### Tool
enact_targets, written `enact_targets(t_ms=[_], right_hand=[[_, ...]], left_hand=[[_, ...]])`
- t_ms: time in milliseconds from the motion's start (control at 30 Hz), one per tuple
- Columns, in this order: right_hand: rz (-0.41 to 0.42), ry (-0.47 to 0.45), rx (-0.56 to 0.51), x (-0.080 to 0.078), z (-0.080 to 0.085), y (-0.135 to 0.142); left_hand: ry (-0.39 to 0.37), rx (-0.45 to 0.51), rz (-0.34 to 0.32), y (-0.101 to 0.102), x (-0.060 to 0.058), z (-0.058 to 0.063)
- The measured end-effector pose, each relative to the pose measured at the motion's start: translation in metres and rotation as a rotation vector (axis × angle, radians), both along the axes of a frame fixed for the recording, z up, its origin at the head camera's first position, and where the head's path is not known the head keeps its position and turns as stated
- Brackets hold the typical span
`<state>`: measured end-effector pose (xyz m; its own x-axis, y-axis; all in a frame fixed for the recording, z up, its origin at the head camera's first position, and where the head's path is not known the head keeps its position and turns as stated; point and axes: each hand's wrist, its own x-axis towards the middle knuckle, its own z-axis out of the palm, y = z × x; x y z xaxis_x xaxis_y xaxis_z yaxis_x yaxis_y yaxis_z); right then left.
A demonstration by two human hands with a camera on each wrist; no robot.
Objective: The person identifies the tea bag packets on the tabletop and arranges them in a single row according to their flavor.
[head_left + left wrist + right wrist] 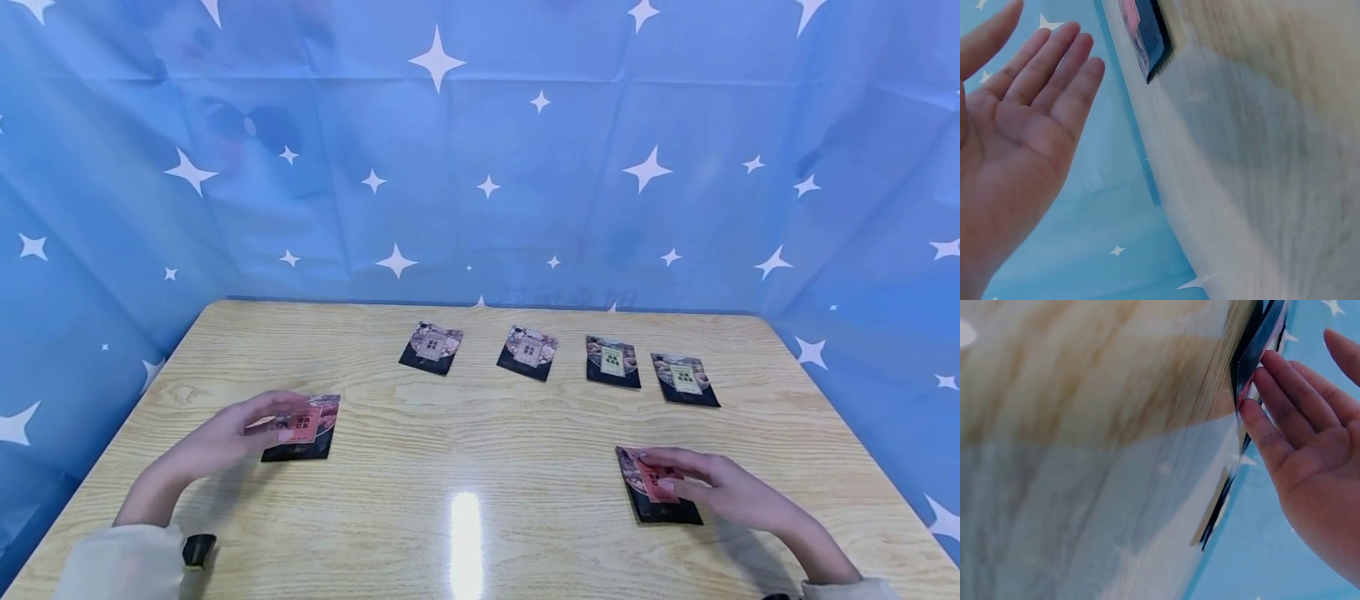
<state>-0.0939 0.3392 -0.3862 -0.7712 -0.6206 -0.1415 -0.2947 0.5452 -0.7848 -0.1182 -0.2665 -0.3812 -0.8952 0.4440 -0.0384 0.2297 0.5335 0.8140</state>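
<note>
At the left of the table in the head view, my left hand (pixel 240 429) hovers over a small dark packet with a red label (pixel 306 423). Its fingers are extended, and in the left wrist view a gap separates them from that packet (pixel 1142 34). On the right side, my right hand (pixel 708 485) reaches over another red-labelled packet (pixel 654 486), covering part of its right side. Seen from the right wrist, the fingers are nearly straight, with the fingertips (pixel 1252 411) right at the edge of the packet (pixel 1260 350).
Toward the back of the wooden table (pixel 450 433) lie two packets with pinkish labels, one left (pixel 431 347) and one right (pixel 527 352). Farther right are two green-labelled packets, one (pixel 612 362) beside the other (pixel 685 379). A blue star-patterned cloth (pixel 480 217) hangs behind.
</note>
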Motion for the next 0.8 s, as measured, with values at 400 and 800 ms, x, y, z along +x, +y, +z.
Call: enact_targets(t_ms=[400,800], right_hand=[[0.002,-0.002,-0.003,0.000,0.000,0.000],[0.007,0.009,-0.009,0.000,0.000,-0.001]], left_hand=[[-0.111,0.003,0.022,-0.004,0.001,-0.013],[-0.148,-0.007,-0.017,-0.003,0.000,-0.010]])
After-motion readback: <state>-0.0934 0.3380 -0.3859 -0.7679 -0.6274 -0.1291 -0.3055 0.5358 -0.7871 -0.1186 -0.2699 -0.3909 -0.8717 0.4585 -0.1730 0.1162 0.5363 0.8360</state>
